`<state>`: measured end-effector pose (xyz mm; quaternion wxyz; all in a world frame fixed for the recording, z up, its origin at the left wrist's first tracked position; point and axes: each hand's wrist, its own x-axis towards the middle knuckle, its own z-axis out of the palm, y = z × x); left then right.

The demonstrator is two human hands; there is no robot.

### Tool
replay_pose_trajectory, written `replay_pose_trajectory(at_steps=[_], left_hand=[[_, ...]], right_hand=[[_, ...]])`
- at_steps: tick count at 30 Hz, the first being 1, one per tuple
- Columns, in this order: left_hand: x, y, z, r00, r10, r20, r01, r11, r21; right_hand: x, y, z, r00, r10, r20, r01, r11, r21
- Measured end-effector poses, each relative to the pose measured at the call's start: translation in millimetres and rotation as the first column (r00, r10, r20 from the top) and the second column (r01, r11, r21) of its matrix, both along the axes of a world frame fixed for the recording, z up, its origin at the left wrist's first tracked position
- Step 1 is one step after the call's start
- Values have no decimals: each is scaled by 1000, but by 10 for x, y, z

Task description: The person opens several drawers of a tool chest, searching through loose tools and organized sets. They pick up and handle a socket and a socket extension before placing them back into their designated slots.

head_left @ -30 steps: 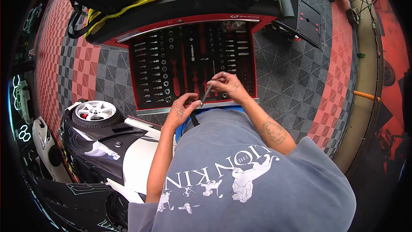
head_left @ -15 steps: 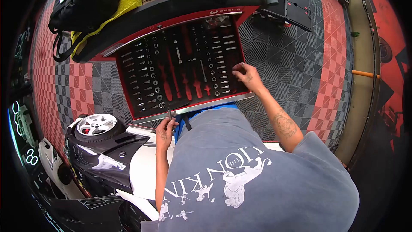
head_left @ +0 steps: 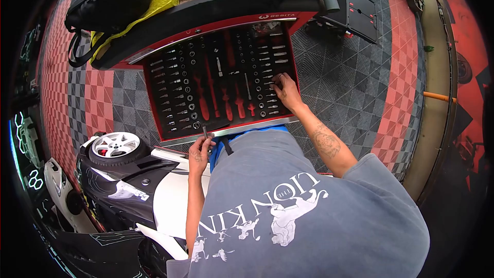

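Observation:
My left hand [head_left: 199, 150] is closed around a slim dark metal tool [head_left: 205, 132] near the drawer's front edge. One end of the tool sticks up past the fingers; the rest is hidden in the palm. My right hand [head_left: 286, 91] is over the right side of the open tool drawer [head_left: 216, 123]. Its fingers are bent together at the right-hand column of small bit sockets [head_left: 271, 100], and whatever lies between the fingertips is hidden. Rows of sockets, bits and red-lined tool cutouts fill the drawer's black foam.
A black bag [head_left: 110, 5] and a yellow cloth [head_left: 162, 0] lie on the red cabinet's top [head_left: 206, 18]. A black creeper-like platform [head_left: 355, 13] stands behind right. At left are a white-spoked wheel [head_left: 116, 146] and black-and-white bodywork [head_left: 139, 190].
My right hand has moved left, from the drawer's right edge onto the bit socket column. My left hand keeps its hold on the metal tool. The view has shifted slightly.

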<state>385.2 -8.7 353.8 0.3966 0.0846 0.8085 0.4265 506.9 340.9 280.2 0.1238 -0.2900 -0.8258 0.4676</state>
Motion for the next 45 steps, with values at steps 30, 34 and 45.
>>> replay_pose_trajectory(at_steps=[30,34,45], left_hand=[[-147,9,-229,977,71,200,-88,993,80],[-150,10,-205,979,56,196,-77,992,102],[-142,1,-235,978,91,190,-118,984,135]], right_hand=[[-581,-91,24,971,77,224,-111,983,146],[-649,-20,99,960,170,222,-195,976,95],[-400,251,723,998,-27,-65,-19,780,-625]])
